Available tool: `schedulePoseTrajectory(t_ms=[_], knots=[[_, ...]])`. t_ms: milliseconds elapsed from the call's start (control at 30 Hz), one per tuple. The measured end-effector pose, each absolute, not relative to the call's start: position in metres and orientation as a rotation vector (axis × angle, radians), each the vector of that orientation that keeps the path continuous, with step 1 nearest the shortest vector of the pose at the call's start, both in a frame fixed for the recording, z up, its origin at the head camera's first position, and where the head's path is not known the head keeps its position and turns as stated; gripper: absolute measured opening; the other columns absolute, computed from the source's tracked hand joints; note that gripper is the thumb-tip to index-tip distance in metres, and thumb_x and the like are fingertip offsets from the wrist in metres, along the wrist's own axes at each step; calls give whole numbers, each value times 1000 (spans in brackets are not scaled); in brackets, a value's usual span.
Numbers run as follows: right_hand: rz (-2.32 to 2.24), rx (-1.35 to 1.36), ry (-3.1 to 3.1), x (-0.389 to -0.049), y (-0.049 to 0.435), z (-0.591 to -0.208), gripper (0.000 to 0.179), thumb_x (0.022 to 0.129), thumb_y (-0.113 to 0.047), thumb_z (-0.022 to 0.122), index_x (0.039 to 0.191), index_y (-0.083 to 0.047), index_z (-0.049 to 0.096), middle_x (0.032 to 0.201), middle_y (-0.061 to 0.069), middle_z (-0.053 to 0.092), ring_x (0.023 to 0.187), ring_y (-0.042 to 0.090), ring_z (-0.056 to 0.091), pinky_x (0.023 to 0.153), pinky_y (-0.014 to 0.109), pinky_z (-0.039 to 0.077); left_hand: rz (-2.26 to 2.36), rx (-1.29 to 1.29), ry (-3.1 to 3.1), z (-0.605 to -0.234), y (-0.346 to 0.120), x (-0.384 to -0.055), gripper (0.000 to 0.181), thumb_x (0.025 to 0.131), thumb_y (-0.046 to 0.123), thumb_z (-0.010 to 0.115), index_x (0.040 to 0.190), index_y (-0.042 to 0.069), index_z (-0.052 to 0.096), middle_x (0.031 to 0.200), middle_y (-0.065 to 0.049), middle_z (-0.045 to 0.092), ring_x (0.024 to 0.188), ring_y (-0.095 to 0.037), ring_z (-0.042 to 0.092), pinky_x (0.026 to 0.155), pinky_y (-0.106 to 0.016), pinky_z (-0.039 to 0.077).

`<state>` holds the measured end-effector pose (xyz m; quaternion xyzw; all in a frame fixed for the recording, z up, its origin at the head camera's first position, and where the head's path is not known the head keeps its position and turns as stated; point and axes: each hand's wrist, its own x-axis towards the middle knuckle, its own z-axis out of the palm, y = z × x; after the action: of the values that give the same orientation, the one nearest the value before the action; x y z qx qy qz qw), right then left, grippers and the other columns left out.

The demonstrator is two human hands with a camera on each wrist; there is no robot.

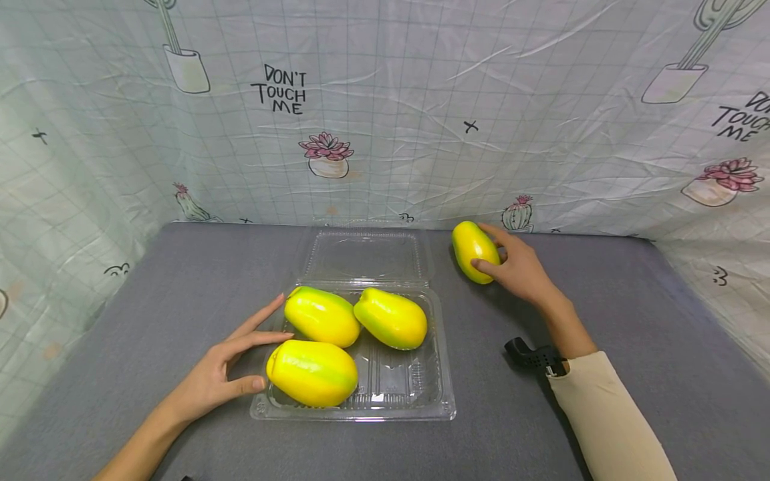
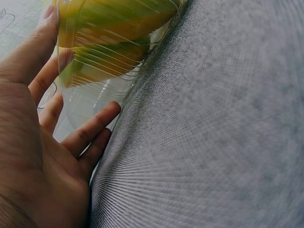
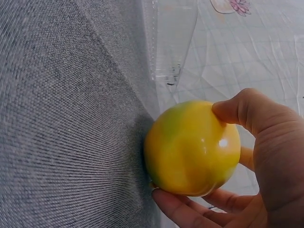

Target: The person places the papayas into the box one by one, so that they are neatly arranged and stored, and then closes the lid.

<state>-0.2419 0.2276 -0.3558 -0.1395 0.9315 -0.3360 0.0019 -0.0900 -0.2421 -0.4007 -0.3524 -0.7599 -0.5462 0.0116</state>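
Note:
My right hand [image 1: 522, 268] grips a yellow-green papaya [image 1: 472, 250] at the back right of the table, thumb on one side and fingers on the other. In the right wrist view that papaya [image 3: 190, 152] appears end-on, at the table surface. Three more papayas lie in a clear plastic clamshell box [image 1: 403, 409]: one at back left [image 1: 321, 317], one at back right [image 1: 394, 319], one at front left [image 1: 313, 374]. Against the box's left side my left hand [image 1: 207, 381] spreads its fingers, nearly straight. The left wrist view shows its fingers [image 2: 90, 130] beside the clear wall.
Behind the box its clear lid [image 1: 363, 257] lies folded back on the grey tabletop [image 1: 198, 287]. A patterned cloth [image 1: 409, 133] rises along the back and sides. A black strap device [image 1: 532, 354] sits at my right wrist, by the beige sleeve [image 1: 607, 414].

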Motion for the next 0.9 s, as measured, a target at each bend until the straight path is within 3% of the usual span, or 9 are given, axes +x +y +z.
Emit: schedulePoseTrajectory(t_ms=[233,900], knots=[[-1087,-490,2935,-241,226,-354,72,88,-34,67,150,-20,33,132,21,49,101,37,61,73,46,52,-1699,-1100,-2367,-402,-242,-89,57,78,4,72,132,-1,53,156,-21,16,143,-35,12,108,-23,17],[-1150,-603,2941,-225,212,-326,72,87,-34,69,149,-30,33,145,14,38,114,42,53,81,56,48,-1713,-1098,-2358,-405,-240,-88,57,79,2,72,133,-1,53,156,-21,15,143,-35,11,108,-23,17]])
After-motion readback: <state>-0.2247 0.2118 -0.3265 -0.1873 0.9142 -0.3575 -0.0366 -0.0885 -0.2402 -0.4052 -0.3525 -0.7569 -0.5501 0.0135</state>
